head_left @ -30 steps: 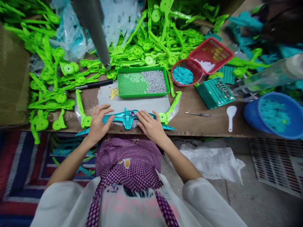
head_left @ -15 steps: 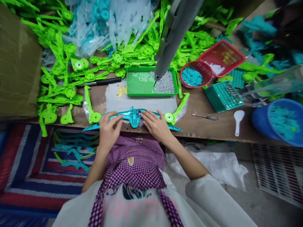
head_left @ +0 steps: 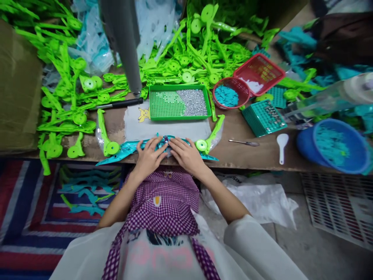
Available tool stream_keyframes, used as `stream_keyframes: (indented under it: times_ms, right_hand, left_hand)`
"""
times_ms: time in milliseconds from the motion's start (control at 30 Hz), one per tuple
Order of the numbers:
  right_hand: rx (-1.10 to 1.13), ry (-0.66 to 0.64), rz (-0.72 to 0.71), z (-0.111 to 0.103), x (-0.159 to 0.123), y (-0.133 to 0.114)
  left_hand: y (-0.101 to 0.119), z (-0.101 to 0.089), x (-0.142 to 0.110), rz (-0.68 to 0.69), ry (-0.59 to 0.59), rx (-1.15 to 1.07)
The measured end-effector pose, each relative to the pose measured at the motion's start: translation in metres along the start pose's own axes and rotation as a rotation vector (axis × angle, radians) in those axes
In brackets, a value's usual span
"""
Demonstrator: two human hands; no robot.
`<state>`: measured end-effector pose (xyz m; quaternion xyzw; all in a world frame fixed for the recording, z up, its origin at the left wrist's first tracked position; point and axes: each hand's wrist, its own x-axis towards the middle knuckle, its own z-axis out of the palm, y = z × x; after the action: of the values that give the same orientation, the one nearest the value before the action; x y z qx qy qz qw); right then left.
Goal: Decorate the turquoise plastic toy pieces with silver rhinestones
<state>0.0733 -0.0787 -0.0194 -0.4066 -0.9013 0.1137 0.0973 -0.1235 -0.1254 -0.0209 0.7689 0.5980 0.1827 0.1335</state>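
Note:
A long teal plastic bow-shaped part (head_left: pixel 128 150) lies along the table's front edge, its middle mostly covered by my fingers. My left hand (head_left: pixel 148 155) grips it near the centre, fingertips on the top and thumb toward the front. From the other side my right hand (head_left: pixel 186 153) holds it, its fingers close together over the centre. A small dark purple bit (head_left: pixel 166 139) shows between the fingertips; its kind is unclear. A lime green curved arm (head_left: pixel 106 136) stands at the left end, with a matching green arm (head_left: pixel 211 136) at the right, both partly in clear film.
A green tray (head_left: pixel 167 118) of small silver pieces sits ahead, below a grey hanging tool (head_left: pixel 125 46). Lime green parts (head_left: pixel 186 66) pile up behind. Rightward are a red basket (head_left: pixel 243 97), a screwdriver (head_left: pixel 243 142), a white spoon (head_left: pixel 282 146) and a blue bucket (head_left: pixel 305 146).
My left hand has moved right along the teal part to its centre, beside my right hand. The hanging tool appears farther left, and the whole view has shifted slightly.

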Motion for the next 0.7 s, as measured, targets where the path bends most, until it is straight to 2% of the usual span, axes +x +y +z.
stream_keyframes:
  times_ms: [167, 333, 433, 533, 633, 700]
  right_hand:
    - [0.023, -0.003, -0.005, 0.004, 0.001, 0.0]
    - [0.022, -0.03, -0.014, 0.001, 0.003, 0.003]
    - [0.087, 0.003, -0.075, -0.022, -0.001, 0.009]
    - [0.152, 0.193, -0.053, -0.057, 0.005, 0.015]
    - [0.146, 0.373, 0.005, -0.091, 0.036, 0.039]
    - [0.095, 0.38, 0.05, -0.109, 0.069, 0.073]
  left_hand:
    - [0.003, -0.001, 0.004, -0.037, -0.077, 0.058]
    - [-0.004, 0.001, 0.001, 0.043, -0.107, 0.069]
    - [-0.009, 0.007, -0.001, 0.03, -0.042, 0.1]
    - [-0.01, 0.014, 0.0, 0.023, 0.049, 0.138]
    - [-0.006, 0.018, 0.001, 0.036, 0.12, 0.163]
    - [-0.003, 0.018, 0.001, 0.031, 0.15, 0.178]
